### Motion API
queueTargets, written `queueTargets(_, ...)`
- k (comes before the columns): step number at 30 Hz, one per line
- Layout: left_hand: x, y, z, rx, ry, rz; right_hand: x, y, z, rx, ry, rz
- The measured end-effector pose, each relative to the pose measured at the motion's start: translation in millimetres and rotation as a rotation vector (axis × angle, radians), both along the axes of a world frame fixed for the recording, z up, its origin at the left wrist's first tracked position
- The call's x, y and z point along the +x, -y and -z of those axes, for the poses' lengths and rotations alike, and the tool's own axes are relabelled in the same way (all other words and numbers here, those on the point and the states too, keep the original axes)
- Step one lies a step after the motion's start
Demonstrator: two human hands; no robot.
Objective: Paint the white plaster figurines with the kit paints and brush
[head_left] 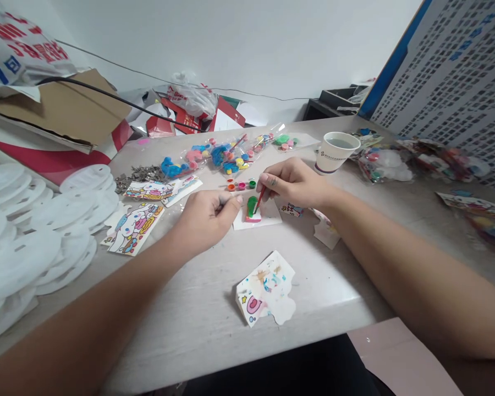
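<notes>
My right hand [291, 181] is closed around a thin red paintbrush [261, 194], its tip on a small figure [252, 204] painted green with a pink-red base. The figure lies on a white card [268, 220]. At the card's left edge my left hand [208, 217] is curled, thumb and fingers pinched at the card; the exact contact is partly hidden. Just beyond the card stand small open paint pots [241, 186] in orange, pink and green. Nearer me rests a paint-smeared paper piece [268, 289].
A paper cup of liquid [337, 151] stands at the back right. Bagged paint sets [226, 157] line the back. Stacked white discs [33, 236] and cartoon cards [134, 228] lie left. Several more bags [385, 162] sit right, beside a tall printed board [449, 71].
</notes>
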State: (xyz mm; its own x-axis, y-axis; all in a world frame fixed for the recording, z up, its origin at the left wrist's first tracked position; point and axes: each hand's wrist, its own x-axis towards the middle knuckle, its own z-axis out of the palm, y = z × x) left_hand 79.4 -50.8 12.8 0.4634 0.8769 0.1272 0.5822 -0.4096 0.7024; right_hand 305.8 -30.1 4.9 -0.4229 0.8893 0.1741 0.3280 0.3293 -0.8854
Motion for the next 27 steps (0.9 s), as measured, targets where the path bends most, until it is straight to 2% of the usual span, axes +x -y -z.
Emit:
queueTargets(6,3,4,8.2,-0.084,-0.093,-0.084,6,-7,5.1,-0.03,0.194,0.052)
queueTargets(11,2,-3,13.8,-0.061,-0.085,-0.066,9,-4,-2.9,-0.102,0.025,0.04)
queueTargets(14,2,-4,14.9,-0.046,-0.058,-0.031,4,-2,-2.5,-0.119,0.063,0.066)
queueTargets(18,6,-4,17.1,-0.035,-0.145,0.022,-9,-2,5.0,-0.026,0.204,0.194)
queueTargets(24,17,-5,19.3,0.012,-0.188,-0.009,-22,-2,10.3,0.171,0.341,0.496)
queueTargets(27,19,-6,19.8,0.016,-0.186,-0.011,-21,-1,9.6,0.184,0.278,0.516)
